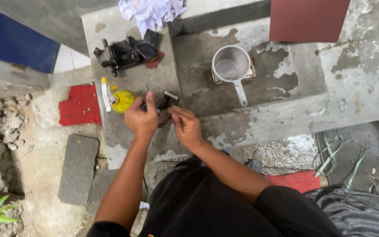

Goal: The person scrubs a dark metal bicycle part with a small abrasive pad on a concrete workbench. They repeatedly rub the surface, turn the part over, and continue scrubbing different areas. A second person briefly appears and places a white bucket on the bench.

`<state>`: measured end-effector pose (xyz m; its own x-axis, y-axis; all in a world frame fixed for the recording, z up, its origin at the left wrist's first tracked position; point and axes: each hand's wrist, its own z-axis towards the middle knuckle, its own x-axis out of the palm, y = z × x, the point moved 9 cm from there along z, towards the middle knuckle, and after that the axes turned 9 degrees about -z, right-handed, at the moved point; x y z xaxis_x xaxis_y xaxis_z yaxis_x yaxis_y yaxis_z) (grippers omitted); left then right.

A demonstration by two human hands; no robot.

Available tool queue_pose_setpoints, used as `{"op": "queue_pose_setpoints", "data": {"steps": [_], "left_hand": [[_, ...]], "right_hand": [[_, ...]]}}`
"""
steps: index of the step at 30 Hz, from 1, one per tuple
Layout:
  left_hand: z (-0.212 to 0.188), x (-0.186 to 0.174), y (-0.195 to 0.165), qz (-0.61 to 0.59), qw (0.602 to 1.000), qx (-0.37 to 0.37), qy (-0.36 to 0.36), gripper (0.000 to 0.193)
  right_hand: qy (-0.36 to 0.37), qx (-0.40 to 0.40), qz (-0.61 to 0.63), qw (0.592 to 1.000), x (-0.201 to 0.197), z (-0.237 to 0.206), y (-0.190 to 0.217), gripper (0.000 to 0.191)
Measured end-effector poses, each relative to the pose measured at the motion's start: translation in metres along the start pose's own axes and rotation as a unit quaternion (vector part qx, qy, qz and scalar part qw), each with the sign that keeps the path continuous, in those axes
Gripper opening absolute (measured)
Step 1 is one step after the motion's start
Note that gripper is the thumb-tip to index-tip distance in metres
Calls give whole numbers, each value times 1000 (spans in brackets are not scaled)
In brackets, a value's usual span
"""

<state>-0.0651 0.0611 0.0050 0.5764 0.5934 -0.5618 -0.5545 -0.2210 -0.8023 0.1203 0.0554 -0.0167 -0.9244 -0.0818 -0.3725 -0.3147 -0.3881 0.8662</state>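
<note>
My left hand (141, 117) is closed around a small dark metal part (166, 101) held just above the grey concrete ledge (123, 83). My right hand (186, 126) sits right beside it, fingers bent and touching the same dark part from the right. A yellow bottle with a white nozzle (118, 99) lies on the ledge immediately left of my left hand. Farther back on the ledge sits a black mechanical assembly (123, 53).
A grey plastic dipper (232, 66) stands in the shallow concrete basin (294, 79). White crumpled cloth (151, 10) lies at the back, a dark red sheet (308, 19) at top right. Red tile (80, 104) and a grey slab (78, 169) lie on the rubble floor left.
</note>
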Motion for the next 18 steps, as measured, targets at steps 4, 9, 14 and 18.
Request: {"op": "queue_pose_setpoints", "data": {"steps": [4, 9, 14, 18], "left_hand": [[-3, 0, -1, -8, 1000, 8, -1, 52], [-2, 0, 3, 26, 1000, -10, -5, 49], [2, 0, 2, 12, 1000, -9, -19, 50], [4, 3, 2, 8, 1000, -8, 0, 48]], "right_hand": [[11, -70, 11, 997, 4, -5, 8, 20], [-7, -22, -26, 999, 5, -6, -9, 20], [7, -60, 62, 996, 5, -7, -2, 15], [-5, -27, -26, 999, 1, -4, -4, 23]]}}
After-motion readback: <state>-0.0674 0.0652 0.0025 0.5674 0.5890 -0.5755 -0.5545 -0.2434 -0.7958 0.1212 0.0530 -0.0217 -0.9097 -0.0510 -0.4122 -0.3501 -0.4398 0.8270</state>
